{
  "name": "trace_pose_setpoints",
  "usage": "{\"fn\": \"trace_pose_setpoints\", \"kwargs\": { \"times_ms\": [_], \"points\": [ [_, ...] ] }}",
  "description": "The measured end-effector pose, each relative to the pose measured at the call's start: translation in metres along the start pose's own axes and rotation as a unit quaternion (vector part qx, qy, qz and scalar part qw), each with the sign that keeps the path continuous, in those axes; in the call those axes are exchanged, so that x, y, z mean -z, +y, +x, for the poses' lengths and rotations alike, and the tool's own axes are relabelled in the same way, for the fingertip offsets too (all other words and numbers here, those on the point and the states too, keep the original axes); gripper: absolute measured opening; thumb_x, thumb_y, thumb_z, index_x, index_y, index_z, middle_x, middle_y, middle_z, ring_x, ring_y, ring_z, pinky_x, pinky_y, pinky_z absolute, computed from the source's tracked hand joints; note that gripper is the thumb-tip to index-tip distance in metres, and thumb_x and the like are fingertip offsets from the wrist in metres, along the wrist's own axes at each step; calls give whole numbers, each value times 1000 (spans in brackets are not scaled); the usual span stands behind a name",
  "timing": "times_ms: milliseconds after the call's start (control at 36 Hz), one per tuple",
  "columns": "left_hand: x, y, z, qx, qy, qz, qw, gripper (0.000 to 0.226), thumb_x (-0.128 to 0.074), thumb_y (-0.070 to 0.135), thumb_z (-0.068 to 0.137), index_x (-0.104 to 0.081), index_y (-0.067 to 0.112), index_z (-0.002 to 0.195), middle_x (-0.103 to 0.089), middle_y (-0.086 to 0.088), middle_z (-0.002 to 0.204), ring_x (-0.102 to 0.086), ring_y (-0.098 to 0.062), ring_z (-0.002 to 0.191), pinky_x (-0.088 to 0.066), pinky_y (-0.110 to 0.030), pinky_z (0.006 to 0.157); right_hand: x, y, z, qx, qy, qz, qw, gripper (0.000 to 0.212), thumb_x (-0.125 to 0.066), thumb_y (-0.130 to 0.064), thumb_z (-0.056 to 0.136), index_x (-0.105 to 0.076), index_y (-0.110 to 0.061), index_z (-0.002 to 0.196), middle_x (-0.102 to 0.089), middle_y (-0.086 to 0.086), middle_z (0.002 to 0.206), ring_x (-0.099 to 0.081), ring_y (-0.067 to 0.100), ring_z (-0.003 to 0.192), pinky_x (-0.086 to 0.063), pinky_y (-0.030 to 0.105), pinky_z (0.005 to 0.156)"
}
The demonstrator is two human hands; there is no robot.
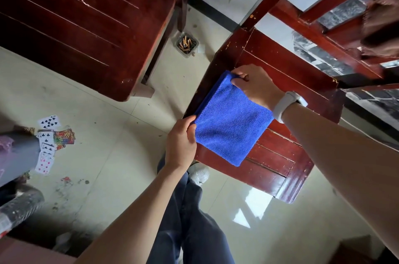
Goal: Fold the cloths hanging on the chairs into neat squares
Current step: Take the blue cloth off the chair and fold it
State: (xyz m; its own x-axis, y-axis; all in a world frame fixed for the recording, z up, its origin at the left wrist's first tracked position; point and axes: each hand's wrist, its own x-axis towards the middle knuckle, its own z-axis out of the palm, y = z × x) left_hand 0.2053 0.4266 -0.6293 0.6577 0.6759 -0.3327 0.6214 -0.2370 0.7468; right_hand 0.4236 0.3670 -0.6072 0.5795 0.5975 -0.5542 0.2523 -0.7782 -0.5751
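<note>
— Blue cloth [232,125], folded into a thick square: where does it lie?

— On the seat of the red wooden chair [287,82], at the seat's edge toward the floor side. One long folded edge of the cloth runs along that rim, and its near corner points down over the seat boards.

— And the hands?

— The left hand [180,142] grips the cloth's near-left corner at the chair's rim, thumb on top, fingers curled under the folded layers. The right hand [254,85] holds the far corner, farther along the same rim; its fingers are curled down over the cloth edge, with the palm resting on the top layer. A white wristband [287,104] sits on that wrist, above the seat.

— Anything else on that chair?

— A brownish cloth [382,23] hangs over its backrest slats, at the far right; it is blurred.

— What lies round the chair?

— A second dark red chair [86,21] stands well apart from it, across a strip of pale tile floor [108,155]. Between the two chairs, on the floor near the wall, sits a small ashtray [186,44] full of cigarette ends. Playing cards [50,140] lie scattered on the floor, far from the red chair, beyond the left forearm. Just below the seat's near corner are the person's dark trousers [192,220] and a pale shoe [199,174].
</note>
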Motion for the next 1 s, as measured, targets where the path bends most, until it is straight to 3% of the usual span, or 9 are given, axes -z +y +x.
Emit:
{"fn": "trace_pose_setpoints", "kwargs": {
  "times_ms": [139, 278, 333, 389, 528, 611, 694, 861, 1000],
  "points": [
    [-5, 2, 4, 10, 23, 17, 1000, 21, -53, 5, 88, -64, -1, 105, -67, -17, 96, -64, -30, 87, -39, -20, 77, -2, -1, 5, -1, 17, -31, 999, 13, -50, -14, 89, -61, -19, 84, -51, 4, 83, -41, 7, 55, -30, 20, 51],
    [-6, 7, 13, 32, 42, 60, 997, 18, -52, 6, 90, -64, -1, 101, -67, -17, 96, -60, -33, 89, -44, -38, 82, -5, -9, 3, -10, 55, 0, 998, 19, -48, -13, 92, -60, -9, 106, -55, 1, 88, -49, 10, 66, -37, 5, 56],
    [-6, 5, 15, 40, 28, 79, 996, 18, -51, 8, 89, -63, 0, 100, -66, -17, 95, -59, -34, 90, -44, -40, 82, -9, -8, 3, -7, 83, -6, 996, 21, -51, -17, 91, -59, -11, 109, -59, 1, 97, -55, 17, 85, -46, 23, 83],
    [-4, 2, 16, 48, 8, 101, 994, 23, -48, 17, 89, -62, 3, 99, -64, -17, 94, -58, -35, 90, -46, -41, 80, -12, -3, 1, -3, 131, -40, 991, 25, -52, -20, 90, -58, -14, 113, -58, 3, 113, -53, 22, 106, -39, 42, 97],
    [2, 6, 12, -67, 30, 221, 972, 36, -42, 20, 81, -57, 9, 112, -59, -10, 111, -54, -30, 102, -45, -39, 78, -25, 6, -39, 76, 285, -134, 946, 34, -41, -12, 83, -61, -12, 111, -59, 9, 112, -45, 22, 105, -35, 42, 96],
    [-15, 8, 12, -209, -27, 257, 943, 44, -48, 6, 80, -51, 6, 124, -52, -12, 129, -47, -28, 122, -41, -39, 93, -55, 42, -67, 92, 264, -234, 931, 44, -43, -5, 75, -58, -9, 117, -56, 16, 121, -42, 29, 115, -28, 59, 105],
    [-27, 10, 24, -295, -95, 277, 909, 51, -51, 2, 81, -44, 2, 131, -42, -17, 141, -37, -33, 133, -38, -45, 104, -72, 53, -77, 63, 216, -297, 928, 54, -42, -7, 75, -50, -11, 128, -45, 22, 137, -34, 37, 130, -19, 63, 107],
    [-37, 14, 61, -309, -132, 348, 875, 57, -35, 29, 91, -26, 2, 141, -27, -17, 149, -24, -34, 138, -28, -46, 110, -75, 58, -68, -7, 209, -284, 936, 51, -36, -28, 91, -32, -20, 141, -29, 23, 147, -28, 41, 136, -14, 55, 111],
    [-46, 6, 61, -314, -125, 372, 864, 62, -36, 33, 91, -21, 2, 143, -23, -16, 151, -19, -33, 140, -22, -46, 113, -82, 72, -64, -4, 208, -287, 935, 53, -32, -33, 91, -26, -22, 143, -28, 20, 149, -26, 39, 137, -13, 54, 112]
  ]
}}
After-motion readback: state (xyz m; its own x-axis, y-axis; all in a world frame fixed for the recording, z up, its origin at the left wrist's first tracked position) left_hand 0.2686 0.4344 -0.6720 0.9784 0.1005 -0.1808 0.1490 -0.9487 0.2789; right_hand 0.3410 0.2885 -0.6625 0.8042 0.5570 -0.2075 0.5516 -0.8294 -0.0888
